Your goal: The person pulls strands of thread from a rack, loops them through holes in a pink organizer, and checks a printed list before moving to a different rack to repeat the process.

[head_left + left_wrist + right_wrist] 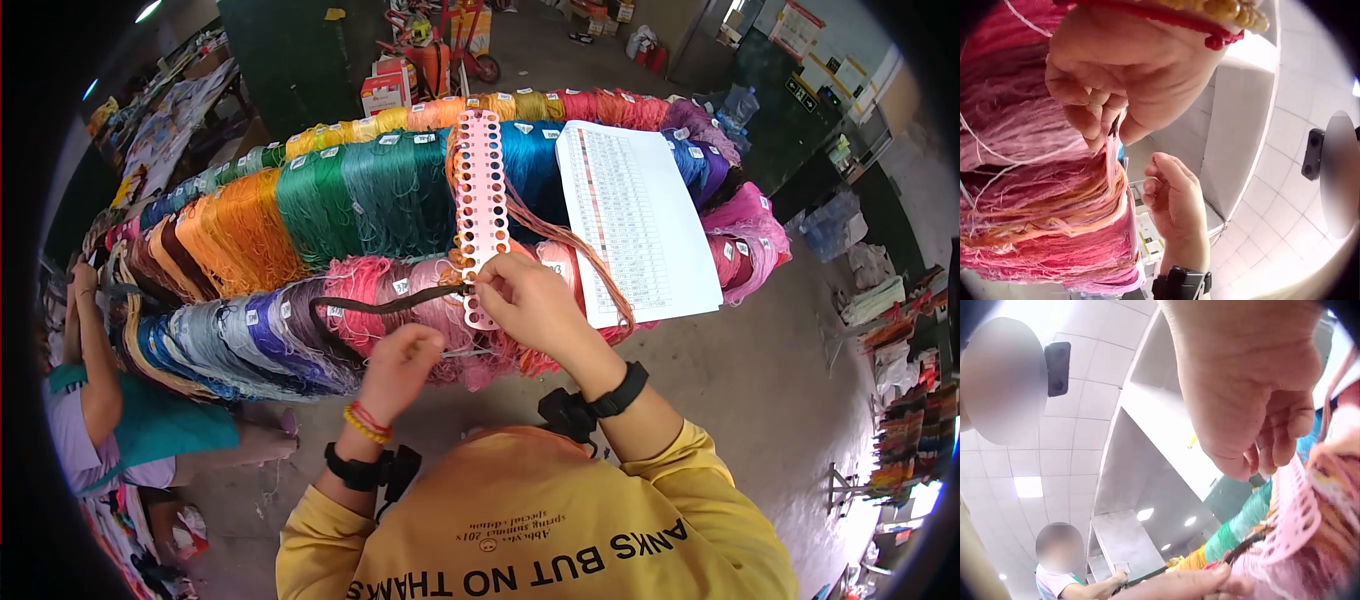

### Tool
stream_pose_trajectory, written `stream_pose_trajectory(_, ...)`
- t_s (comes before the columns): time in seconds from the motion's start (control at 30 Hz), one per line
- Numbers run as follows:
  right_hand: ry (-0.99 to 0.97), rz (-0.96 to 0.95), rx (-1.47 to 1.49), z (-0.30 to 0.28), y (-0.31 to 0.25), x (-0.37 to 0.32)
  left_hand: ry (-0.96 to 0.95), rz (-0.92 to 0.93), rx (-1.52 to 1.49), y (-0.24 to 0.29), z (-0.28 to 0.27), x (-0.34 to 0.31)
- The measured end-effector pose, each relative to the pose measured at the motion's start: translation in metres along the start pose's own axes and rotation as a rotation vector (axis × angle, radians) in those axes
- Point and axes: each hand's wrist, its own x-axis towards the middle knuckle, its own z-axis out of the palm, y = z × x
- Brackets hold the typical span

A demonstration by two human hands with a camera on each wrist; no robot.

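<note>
A pink card with holes along both edges [482, 190] lies across the hanging thread bundles, with orange and brown threads looped at its far part. A dark brown strand [400, 300] runs left from its near part, then bends down. My right hand [535, 305] is at that near part, thumb and fingers curled beside the strand's start; I cannot tell whether they pinch it. My left hand [398, 368], with red and yellow bracelets, hovers in front of the bundles, fingers loosely curled. In the right wrist view the strand [1244, 547] passes behind the left hand [1191, 584].
Rows of labelled thread hanks [370, 170] in many colours hang on the rack. A stack of printed sheets [640, 220] lies on them at the right. Another person [130, 410] stands at the far left. Boxes [390, 85] and a red trolley [480, 50] stand behind.
</note>
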Motion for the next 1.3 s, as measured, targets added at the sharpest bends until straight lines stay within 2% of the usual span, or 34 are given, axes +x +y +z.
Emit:
stream_pose_trajectory(0.07, 0.05, 0.02, -0.115, -0.022, -0.009, -0.009, -0.068, -0.144, -0.146, 0.0, 0.017, 0.007)
stream_pose_trajectory(0.2, 0.179, 0.114, -0.569, -0.079, 0.009, -0.032, -0.077, -0.192, -0.233, 0.003, 0.033, 0.015)
stream_pose_trajectory(0.3, 0.076, 0.269, -0.693, -0.106, 0.034, -0.046, -0.026, -0.225, -0.299, 0.003, 0.039, 0.022)
stream_pose_trajectory(0.43, -0.051, 0.26, -0.557, -0.101, 0.05, -0.049, 0.026, -0.267, -0.353, 0.006, 0.044, 0.023)
stream_pose_trajectory(0.53, -0.057, 0.126, -0.418, -0.092, 0.038, -0.049, 0.053, -0.292, -0.378, 0.014, 0.049, 0.022)
stream_pose_trajectory(0.6, -0.158, -0.015, -0.23, -0.085, 0.021, -0.053, 0.074, -0.3, -0.385, 0.015, 0.052, 0.021)
stream_pose_trajectory(0.7, -0.236, -0.191, -0.1, -0.087, 0.006, -0.059, 0.106, -0.311, -0.374, 0.013, 0.055, 0.022)
stream_pose_trajectory(0.9, -0.371, -0.005, -0.125, -0.147, 0.026, -0.069, 0.134, -0.296, -0.352, 0.009, 0.059, 0.024)
stream_pose_trajectory(0.97, -0.237, 0.203, -0.035, -0.168, 0.044, -0.072, 0.16, -0.315, -0.358, 0.012, 0.062, 0.024)
stream_pose_trajectory(1.0, -0.091, 0.244, -0.056, -0.179, 0.054, -0.073, 0.165, -0.306, -0.35, 0.012, 0.062, 0.024)
stream_pose_trajectory(1.03, 0.053, 0.231, -0.132, -0.188, 0.07, -0.074, 0.171, -0.296, -0.341, 0.011, 0.062, 0.024)
stream_pose_trajectory(1.1, 0.221, 0.361, -0.358, -0.207, 0.087, -0.074, 0.185, -0.292, -0.335, 0.01, 0.063, 0.024)
stream_pose_trajectory(1.2, 0.345, 0.513, -0.482, -0.22, 0.106, -0.073, 0.205, -0.301, -0.345, 0.009, 0.065, 0.024)
stream_pose_trajectory(1.3, 0.346, 0.577, -0.471, -0.22, 0.123, -0.075, 0.214, -0.296, -0.356, 0.009, 0.067, 0.024)
